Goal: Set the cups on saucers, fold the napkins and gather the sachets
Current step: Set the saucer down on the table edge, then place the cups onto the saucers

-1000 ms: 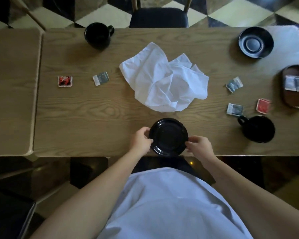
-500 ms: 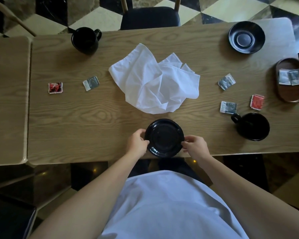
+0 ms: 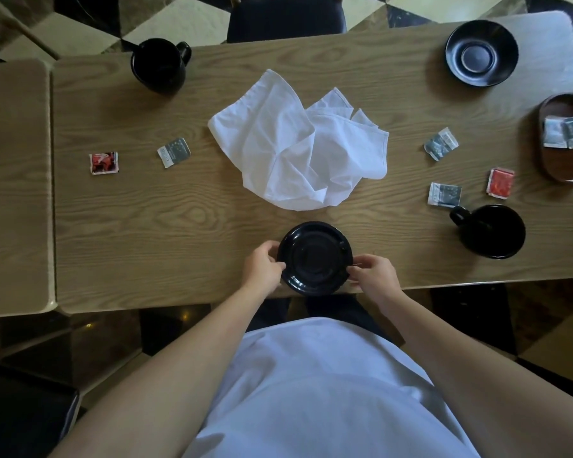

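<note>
Both hands on the near saucer (image 3: 315,258)

Left hand (image 3: 264,268) and right hand (image 3: 374,273) pinch its opposite rims at the bench (image 3: 146,226) edge.

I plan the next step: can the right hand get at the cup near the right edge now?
Probably yes, once it lets go. The right hand pinches the saucer rim; the cup stands to its right with only bare table between.

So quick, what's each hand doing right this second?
Left hand: fingers curled on the left rim of the near black saucer, gripping it.
Right hand: pinching the same saucer's right rim.
</note>
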A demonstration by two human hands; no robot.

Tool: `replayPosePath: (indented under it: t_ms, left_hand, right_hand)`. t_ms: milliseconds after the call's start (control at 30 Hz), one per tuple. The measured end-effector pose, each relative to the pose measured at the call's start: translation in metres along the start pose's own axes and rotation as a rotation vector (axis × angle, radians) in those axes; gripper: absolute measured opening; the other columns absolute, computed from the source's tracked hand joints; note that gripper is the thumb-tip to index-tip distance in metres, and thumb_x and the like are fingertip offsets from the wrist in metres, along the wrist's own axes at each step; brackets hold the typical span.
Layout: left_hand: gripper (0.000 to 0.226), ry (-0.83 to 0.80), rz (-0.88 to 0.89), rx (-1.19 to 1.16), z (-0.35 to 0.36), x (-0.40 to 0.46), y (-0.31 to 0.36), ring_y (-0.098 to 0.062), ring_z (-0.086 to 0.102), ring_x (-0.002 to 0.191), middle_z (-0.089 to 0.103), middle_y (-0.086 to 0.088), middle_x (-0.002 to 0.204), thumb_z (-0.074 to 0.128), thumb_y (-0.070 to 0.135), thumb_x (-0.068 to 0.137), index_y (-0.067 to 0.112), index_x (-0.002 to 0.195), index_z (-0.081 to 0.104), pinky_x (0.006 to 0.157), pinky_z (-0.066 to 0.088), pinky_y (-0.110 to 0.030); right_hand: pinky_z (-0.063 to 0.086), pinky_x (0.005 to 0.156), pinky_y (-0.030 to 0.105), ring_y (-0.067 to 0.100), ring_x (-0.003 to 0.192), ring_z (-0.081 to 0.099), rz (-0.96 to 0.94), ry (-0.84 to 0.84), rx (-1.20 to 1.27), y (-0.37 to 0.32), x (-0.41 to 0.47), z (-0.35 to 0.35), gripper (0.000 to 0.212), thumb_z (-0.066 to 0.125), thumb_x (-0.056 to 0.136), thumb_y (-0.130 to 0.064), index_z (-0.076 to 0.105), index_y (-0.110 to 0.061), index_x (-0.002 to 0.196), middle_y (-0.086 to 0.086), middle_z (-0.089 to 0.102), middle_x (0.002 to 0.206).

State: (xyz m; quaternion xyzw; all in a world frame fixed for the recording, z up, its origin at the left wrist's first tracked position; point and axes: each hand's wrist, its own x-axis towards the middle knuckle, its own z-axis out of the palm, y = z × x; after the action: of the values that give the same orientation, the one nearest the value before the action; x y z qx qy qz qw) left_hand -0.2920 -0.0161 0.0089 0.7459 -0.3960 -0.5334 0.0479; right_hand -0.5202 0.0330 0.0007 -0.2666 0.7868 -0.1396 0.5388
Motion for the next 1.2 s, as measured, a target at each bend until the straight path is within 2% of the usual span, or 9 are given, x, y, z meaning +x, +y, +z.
replayPosePath:
  t_ms: [267,433,533,633,733,833,900,1067,1200]
  left_hand:
    - [0.048,-0.052,0.028,0.041,-0.005,0.007,0.003,-0.022,0.069,0.070,0.056,-0.002,0.090,0.067,-0.001,0.089,0.019,0.132,0.059,0.049,0.058,-0.025]
    - [0.027,0.082,0.199,0.251,-0.014,0.000,0.015,-0.023,0.063,0.091,0.062,-0.005,0.105,0.066,0.017,0.090,0.017,0.116,0.060,0.082,0.057,-0.041]
    - [0.008,0.154,0.455,0.219,-0.016,-0.008,0.048,-0.012,0.054,0.073,0.057,0.003,0.087,0.063,0.018,0.088,0.020,0.093,0.058,0.065,0.047,-0.029]
    - [0.008,0.098,0.545,0.155,-0.007,-0.006,0.107,-0.008,0.054,0.069,0.055,0.006,0.077,0.061,0.020,0.089,0.024,0.094,0.056,0.058,0.038,-0.021]
    - [0.014,-0.004,0.527,0.068,0.017,0.011,0.178,-0.014,0.059,0.077,0.058,0.002,0.083,0.058,0.017,0.087,0.024,0.099,0.054,0.062,0.044,-0.024]
    - [0.018,-0.051,0.463,-0.019,0.046,0.043,0.247,-0.026,0.068,0.087,0.064,-0.007,0.095,0.056,0.016,0.087,0.022,0.104,0.057,0.075,0.056,-0.038]
    - [0.024,-0.050,0.383,-0.060,0.060,0.069,0.284,-0.028,0.070,0.089,0.064,-0.004,0.100,0.054,0.014,0.086,0.023,0.108,0.060,0.081,0.059,-0.041]
    - [0.028,-0.084,0.262,-0.118,0.110,0.117,0.365,-0.023,0.065,0.065,0.063,0.002,0.089,0.056,0.012,0.087,0.023,0.113,0.057,0.061,0.054,-0.032]
    - [0.036,-0.105,0.187,-0.153,0.152,0.145,0.412,-0.026,0.062,0.068,0.062,-0.007,0.081,0.055,0.005,0.090,0.020,0.122,0.053,0.053,0.049,-0.030]
  right_hand:
    - [0.059,0.069,0.026,0.015,0.083,0.073,0.021,-0.005,-0.007,-0.006,-0.005,-0.001,0.019,0.065,0.096,-0.009,0.071,-0.010,0.114,0.001,0.075,0.094]
    - [0.062,0.083,0.040,0.021,0.090,0.073,0.032,0.020,-0.017,-0.019,-0.010,-0.006,0.019,0.068,0.095,-0.019,0.071,-0.010,0.111,0.006,0.075,0.102]
    - [0.062,0.076,0.035,0.017,0.084,0.073,-0.038,0.159,0.012,-0.034,-0.004,-0.024,0.022,0.068,0.095,-0.027,0.069,-0.010,0.108,0.005,0.075,0.097]
    - [0.061,0.069,0.031,0.014,0.080,0.073,-0.048,0.273,0.121,-0.051,0.014,-0.055,0.022,0.067,0.095,-0.027,0.068,-0.009,0.108,0.005,0.074,0.095]
    - [0.062,0.071,0.036,0.014,0.074,0.072,-0.042,0.337,0.280,-0.074,0.045,-0.097,0.021,0.067,0.094,-0.019,0.068,-0.004,0.108,0.009,0.074,0.095]
    - [0.054,0.054,0.028,0.015,0.067,0.068,-0.061,0.385,0.439,-0.104,0.084,-0.148,0.016,0.065,0.093,-0.014,0.064,-0.004,0.106,0.014,0.071,0.096]
    - [0.055,0.053,0.027,0.016,0.071,0.070,-0.071,0.405,0.497,-0.122,0.114,-0.178,0.016,0.067,0.093,-0.015,0.061,-0.006,0.106,0.013,0.069,0.099]
    - [0.063,0.082,0.043,0.027,0.098,0.072,-0.027,0.415,0.637,-0.150,0.194,-0.254,0.023,0.067,0.094,-0.017,0.057,-0.009,0.113,0.014,0.066,0.111]
    - [0.063,0.079,0.046,0.026,0.097,0.072,-0.021,0.501,0.607,-0.158,0.244,-0.298,0.029,0.066,0.093,-0.020,0.056,-0.013,0.119,0.013,0.066,0.108]
